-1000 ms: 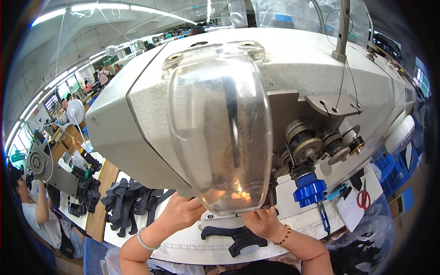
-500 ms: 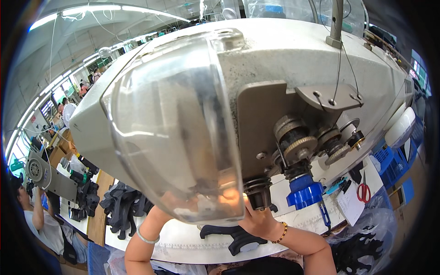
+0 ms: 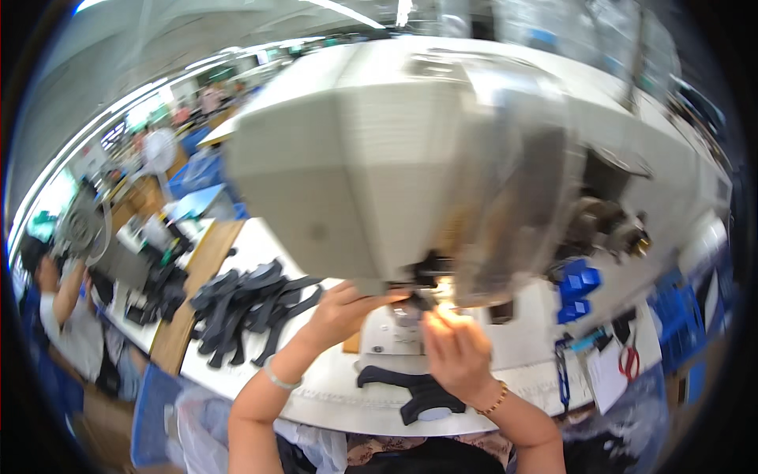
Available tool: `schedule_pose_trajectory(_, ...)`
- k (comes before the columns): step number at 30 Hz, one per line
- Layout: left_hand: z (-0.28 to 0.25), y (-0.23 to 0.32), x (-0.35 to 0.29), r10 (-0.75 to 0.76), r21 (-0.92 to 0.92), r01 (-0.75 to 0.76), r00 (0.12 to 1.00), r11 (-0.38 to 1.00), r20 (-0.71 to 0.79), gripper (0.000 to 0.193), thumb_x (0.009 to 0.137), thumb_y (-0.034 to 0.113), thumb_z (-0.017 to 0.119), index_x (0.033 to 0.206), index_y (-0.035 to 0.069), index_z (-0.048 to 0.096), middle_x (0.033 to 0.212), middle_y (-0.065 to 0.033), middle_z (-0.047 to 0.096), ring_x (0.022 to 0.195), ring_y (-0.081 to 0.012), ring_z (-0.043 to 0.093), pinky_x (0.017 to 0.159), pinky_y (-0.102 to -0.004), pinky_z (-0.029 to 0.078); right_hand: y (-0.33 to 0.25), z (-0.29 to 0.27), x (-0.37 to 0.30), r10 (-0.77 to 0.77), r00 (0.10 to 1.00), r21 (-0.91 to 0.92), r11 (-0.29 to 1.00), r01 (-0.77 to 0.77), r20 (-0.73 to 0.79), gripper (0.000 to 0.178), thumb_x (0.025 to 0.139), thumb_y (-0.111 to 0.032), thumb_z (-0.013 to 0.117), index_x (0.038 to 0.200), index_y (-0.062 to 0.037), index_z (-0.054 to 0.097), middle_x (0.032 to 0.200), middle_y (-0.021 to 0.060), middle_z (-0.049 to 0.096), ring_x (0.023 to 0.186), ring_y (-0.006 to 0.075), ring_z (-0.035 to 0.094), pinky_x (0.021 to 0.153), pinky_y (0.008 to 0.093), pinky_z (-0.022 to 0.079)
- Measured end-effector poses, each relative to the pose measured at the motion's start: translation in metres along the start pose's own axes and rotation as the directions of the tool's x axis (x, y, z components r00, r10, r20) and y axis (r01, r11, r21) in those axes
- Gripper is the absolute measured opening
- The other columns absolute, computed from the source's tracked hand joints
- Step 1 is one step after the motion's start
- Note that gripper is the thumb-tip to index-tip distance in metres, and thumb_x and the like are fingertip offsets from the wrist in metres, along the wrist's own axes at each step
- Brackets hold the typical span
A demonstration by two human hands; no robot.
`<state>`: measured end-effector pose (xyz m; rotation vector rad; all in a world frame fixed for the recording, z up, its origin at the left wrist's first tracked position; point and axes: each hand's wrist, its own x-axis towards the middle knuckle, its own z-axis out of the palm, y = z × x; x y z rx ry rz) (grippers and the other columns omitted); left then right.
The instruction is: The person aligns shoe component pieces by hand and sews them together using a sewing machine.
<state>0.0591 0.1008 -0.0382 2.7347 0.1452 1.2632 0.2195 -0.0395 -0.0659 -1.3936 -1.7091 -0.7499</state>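
Note:
A large off-white sewing machine point(image 3: 316, 174) fills the middle, blurred, with a clear guard point(image 3: 513, 189) over its front. Beneath its head, by a lit spot, my left hand point(image 3: 339, 317) reaches in from the left, fingers pressed together and pointing at the needle area. From the right, my right hand point(image 3: 459, 355) meets it in a pinch under the lamp. A small dark piece point(image 3: 424, 301) shows between the fingertips; its kind is unclear. A black branched fabric piece point(image 3: 395, 378) with a pale oval patch lies just in front of the machine bed, beside my right wrist.
Black fabric pieces point(image 3: 245, 308) are heaped on the white table to the left. At right lie red-handled scissors point(image 3: 628, 362), a paper sheet point(image 3: 606, 379) and a blue tool point(image 3: 563, 375). A co-worker point(image 3: 75, 316) sits far left at another machine. Plastic bags hang below the table edge.
The view has swung so the machine head sits further right. Both hands, earlier largely behind the clear guard, now show beneath the head, fingertips close together.

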Motion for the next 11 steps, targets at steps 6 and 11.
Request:
schedule_pose_trajectory(6,-0.044,0.003,-0.036,0.003,0.458,0.105,0.973,0.883,-0.229,0.038,0.069,-0.010,0.056,0.105,-0.002,0.067,0.113,-0.0104,0.063,0.116,-0.0264,0.055,0.092,-0.0354,0.050,-0.008,-0.031,0.005,0.042,0.998,-0.044,0.998,-0.045,-0.055,0.015,0.077,-0.009,0.065,0.092,-0.0073,0.067,0.103,0.0085,0.061,0.107,0.0283,0.051,0.099,0.0461,0.032)
schedule_pose_trajectory(11,-0.110,-0.005,-0.130,-0.038,0.718,0.476,0.845,0.508,-0.533,0.032,0.080,-0.012,0.056,0.105,0.004,0.069,0.120,-0.0139,0.058,0.120,-0.0321,0.051,0.100,-0.0385,0.043,-0.003,-0.054,-0.020,0.037,0.999,0.048,0.998,-0.039,0.038,0.015,0.077,-0.004,0.061,0.090,-0.0050,0.067,0.105,0.0093,0.062,0.108,0.0282,0.051,0.098,0.0485,0.033)
